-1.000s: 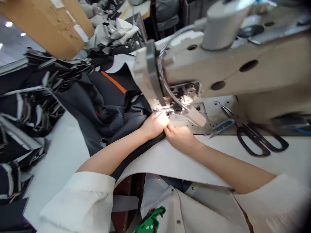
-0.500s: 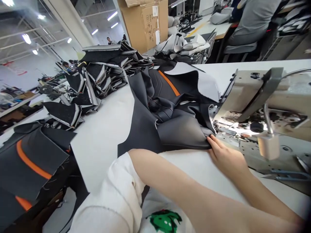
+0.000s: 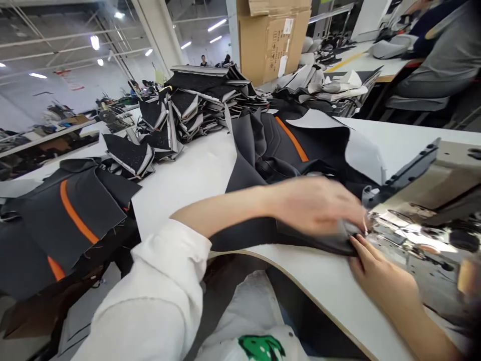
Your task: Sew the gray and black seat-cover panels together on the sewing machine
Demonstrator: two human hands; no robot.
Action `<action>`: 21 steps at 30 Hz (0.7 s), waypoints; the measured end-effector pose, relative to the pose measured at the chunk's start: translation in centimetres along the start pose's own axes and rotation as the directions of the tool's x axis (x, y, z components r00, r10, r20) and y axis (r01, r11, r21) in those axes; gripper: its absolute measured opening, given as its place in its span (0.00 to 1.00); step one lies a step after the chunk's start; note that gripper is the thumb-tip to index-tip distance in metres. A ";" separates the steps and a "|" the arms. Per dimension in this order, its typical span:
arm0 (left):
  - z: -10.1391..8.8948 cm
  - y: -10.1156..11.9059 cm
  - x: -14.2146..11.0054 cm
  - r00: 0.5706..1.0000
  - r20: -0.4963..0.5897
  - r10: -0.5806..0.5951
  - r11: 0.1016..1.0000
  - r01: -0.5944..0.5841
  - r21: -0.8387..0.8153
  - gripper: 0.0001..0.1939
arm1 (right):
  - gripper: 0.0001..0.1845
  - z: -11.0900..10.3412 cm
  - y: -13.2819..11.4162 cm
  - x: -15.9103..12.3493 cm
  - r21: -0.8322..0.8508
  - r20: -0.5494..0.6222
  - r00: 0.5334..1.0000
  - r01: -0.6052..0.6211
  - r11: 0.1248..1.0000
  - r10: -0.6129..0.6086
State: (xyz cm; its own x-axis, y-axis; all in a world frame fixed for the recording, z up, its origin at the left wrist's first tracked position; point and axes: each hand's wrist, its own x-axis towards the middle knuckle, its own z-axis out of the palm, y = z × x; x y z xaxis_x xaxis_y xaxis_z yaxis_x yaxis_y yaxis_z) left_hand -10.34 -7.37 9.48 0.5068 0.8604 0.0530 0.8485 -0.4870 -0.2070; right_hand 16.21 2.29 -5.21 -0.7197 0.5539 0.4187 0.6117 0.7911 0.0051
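A large black leather-like cover (image 3: 244,233) with an orange stripe (image 3: 292,139) lies rumpled on the white table, its right end at the sewing machine (image 3: 424,225). My right hand (image 3: 391,283) has its fingers closed on the cover's near edge, just left of the lit needle area. Over the same corner arches my left hand (image 3: 317,203), fingertips pointing down near the needle. Motion blurs this hand, and its fingers cannot be made out clearly. Part of the cover is hidden beneath the left hand and forearm.
Stacked black and grey cut pieces (image 3: 203,95) stand at the back left. Another black cover with orange stripes (image 3: 77,213) hangs at the left. A cardboard box (image 3: 270,45) is behind. A seated person (image 3: 436,75) is at the back right. The table's near edge (image 3: 300,283) curves inward.
My left arm has swung from across my right forearm up onto the cover beside the needle. My right hand stays at the cover's edge. The view has shifted left.
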 end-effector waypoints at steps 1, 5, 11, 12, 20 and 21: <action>0.2 -2.6 -0.8 0.998 0.005 -0.066 0.998 0.066 0.010 0.19 | 0.23 0.0 -0.1 0.0 -0.028 -0.013 1.000 -0.016 0.999 0.015; 2.9 -10.7 -5.5 0.834 0.210 -0.509 0.860 0.490 0.140 0.21 | 0.20 -0.1 -0.3 -0.1 -0.042 -0.001 0.998 -0.062 0.997 0.062; 6.7 -12.2 -9.0 0.819 0.285 -0.498 0.867 0.467 0.172 0.21 | 0.21 -0.1 0.4 -0.3 0.167 0.097 0.989 -0.125 0.978 0.110; 6.9 -11.6 -8.9 0.822 0.296 -0.487 0.873 0.457 0.169 0.19 | 0.21 -0.2 0.5 -0.3 0.216 0.095 0.988 -0.140 0.966 0.122; 4.8 1.1 -10.9 0.781 0.396 -0.483 0.876 0.434 0.211 0.13 | 0.23 -1.9 0.8 -0.9 0.500 -0.070 0.996 -0.005 0.866 0.046; 4.3 3.6 -11.6 0.784 0.430 -0.449 0.893 0.407 0.191 0.12 | 0.24 -1.9 0.7 -1.0 0.531 -0.089 0.996 0.040 0.847 0.008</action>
State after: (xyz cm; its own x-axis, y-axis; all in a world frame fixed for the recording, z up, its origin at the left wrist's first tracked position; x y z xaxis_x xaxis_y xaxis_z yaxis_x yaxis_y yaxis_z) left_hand -13.77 -18.47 3.96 -0.0489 0.9571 -0.2856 0.9352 -0.0565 -0.3495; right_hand 17.99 1.82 -3.89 -0.6824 0.5352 0.4978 0.3148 0.8299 -0.4607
